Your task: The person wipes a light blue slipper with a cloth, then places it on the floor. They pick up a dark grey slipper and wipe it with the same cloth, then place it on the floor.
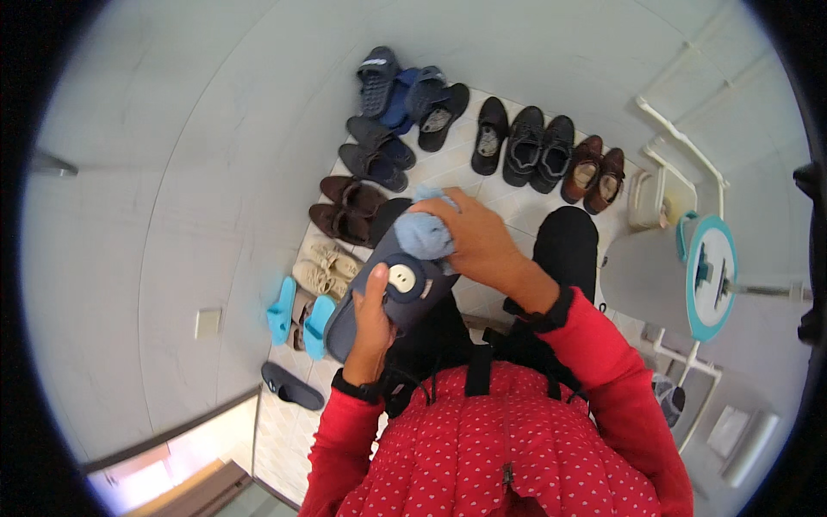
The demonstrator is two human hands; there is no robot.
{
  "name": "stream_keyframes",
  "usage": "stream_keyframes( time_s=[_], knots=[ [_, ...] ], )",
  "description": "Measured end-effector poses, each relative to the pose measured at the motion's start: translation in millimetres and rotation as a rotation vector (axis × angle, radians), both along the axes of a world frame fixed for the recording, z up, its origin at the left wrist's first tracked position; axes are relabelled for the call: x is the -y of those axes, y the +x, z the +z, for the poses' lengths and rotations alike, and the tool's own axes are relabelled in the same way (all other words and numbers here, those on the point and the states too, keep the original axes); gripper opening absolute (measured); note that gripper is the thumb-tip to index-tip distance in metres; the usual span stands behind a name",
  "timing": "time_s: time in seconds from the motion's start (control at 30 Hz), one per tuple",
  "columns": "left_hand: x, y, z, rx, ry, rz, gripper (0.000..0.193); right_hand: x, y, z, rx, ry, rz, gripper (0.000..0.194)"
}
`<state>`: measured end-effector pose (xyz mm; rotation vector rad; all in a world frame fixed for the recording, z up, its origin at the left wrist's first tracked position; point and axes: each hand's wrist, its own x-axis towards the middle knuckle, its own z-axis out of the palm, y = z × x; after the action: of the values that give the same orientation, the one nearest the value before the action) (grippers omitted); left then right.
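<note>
A dark grey slipper (413, 304) with a cream button-shaped decoration (402, 278) is held in front of my body, above my lap. My left hand (373, 320) grips it by the side, thumb on top beside the decoration. My right hand (475, 236) holds a bunched light blue cloth (423, 234) against the slipper's upper part. The cloth hides that part of the slipper. A similar dark slipper (292, 386) lies alone on the tiled floor at the lower left.
Along the walls stand dark slides (378, 81), black shoes (524, 145), brown leather shoes (583, 169), dark brown shoes (339, 223), cream sneakers (314, 278) and turquoise slippers (316, 326). At right are a lidded bin (662, 200), white pipes (685, 142) and a turquoise-rimmed round object (711, 278).
</note>
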<state>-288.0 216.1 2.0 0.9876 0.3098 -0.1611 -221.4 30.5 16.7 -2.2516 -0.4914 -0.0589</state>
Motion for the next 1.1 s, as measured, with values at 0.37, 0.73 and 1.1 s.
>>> stream_keyframes(
  time_s=[0.37,0.73,1.1],
  knots=[
    [6,0,4,0.042,0.076,0.051,0.045,10,13,-25,-0.210,0.755,-0.545,0.052],
    [1,-5,0,-0.019,0.091,0.060,0.048,8,-19,-18,0.088,0.319,0.013,0.049],
    [-3,-13,12,-0.111,0.199,0.092,0.056,6,-6,-24,0.027,0.240,-0.050,0.049]
  ],
)
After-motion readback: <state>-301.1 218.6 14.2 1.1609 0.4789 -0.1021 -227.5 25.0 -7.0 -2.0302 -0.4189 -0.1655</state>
